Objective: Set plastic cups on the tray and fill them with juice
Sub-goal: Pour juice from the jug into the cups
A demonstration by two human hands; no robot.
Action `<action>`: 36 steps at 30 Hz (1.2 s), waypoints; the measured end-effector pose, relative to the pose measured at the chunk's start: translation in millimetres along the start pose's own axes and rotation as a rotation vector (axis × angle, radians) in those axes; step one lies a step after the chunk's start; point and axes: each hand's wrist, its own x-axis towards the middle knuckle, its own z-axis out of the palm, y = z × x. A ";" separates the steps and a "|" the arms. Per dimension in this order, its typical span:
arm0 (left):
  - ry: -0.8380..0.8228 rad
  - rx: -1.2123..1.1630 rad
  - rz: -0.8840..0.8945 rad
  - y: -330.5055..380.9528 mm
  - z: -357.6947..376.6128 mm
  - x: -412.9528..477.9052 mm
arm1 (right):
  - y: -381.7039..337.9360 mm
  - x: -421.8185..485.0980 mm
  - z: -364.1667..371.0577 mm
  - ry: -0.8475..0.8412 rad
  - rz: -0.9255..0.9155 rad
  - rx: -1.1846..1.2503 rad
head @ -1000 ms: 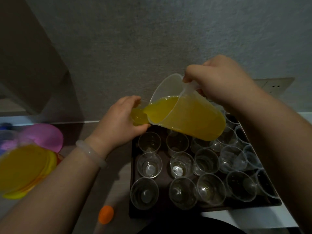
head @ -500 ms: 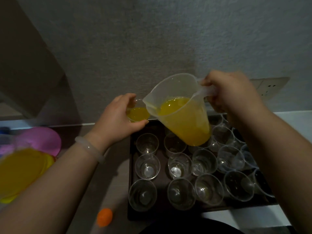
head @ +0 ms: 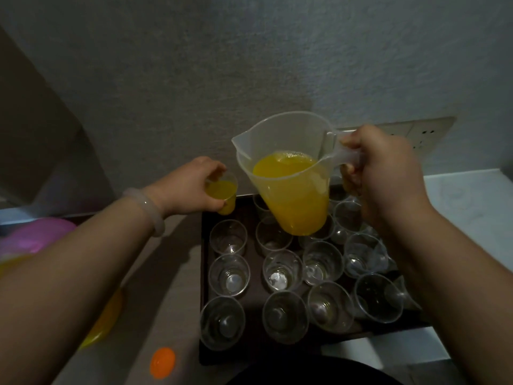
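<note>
**Holding a juice jug [head: 291,190] above a tray [head: 204,273] of cups**

Gripping the jug's flat handle with the right hand [head: 388,173], fingers curled fully round it, thumb on top. Holds the long axis near upright with a slight lean, spout pointing left toward the left hand [head: 188,187], handle pointing right, base hanging over the tray's far rows. Translucent frosted plastic, tapering from a wide round mouth to a narrower base, roughly half full of opaque yellow-orange juice, frothy at the surface.

Clasping a small filled cup [head: 223,195] in the left hand, thumb and fingers wrapped round its wall, at the tray's far-left corner. Upright, mouth up, juice close to the rim. Cannot tell set down from held just above.

Carrying, on the dark rectangular tray, rows of empty cups [head: 229,275]: clear thin plastic, round, tapered, mouths up, packed close together.

Wearing a pale, smooth bangle [head: 150,211] on the left wrist. Left of the tray, a pink bowl [head: 41,234] and, nearer, a small round orange cap [head: 163,362]. Behind everything, a rough textured wall [head: 249,65] with a socket plate [head: 422,132] past the right hand.
</note>
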 end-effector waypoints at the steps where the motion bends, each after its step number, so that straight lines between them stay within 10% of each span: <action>1: -0.029 0.024 0.008 -0.3 0.1 2.0 | 0.1 -0.8 -1.4 -0.001 -0.016 -0.019; 36: -0.300 0.314 0.101 -10.4 22.4 20.0 | 17.3 -5.7 -10.0 0.069 -0.007 0.063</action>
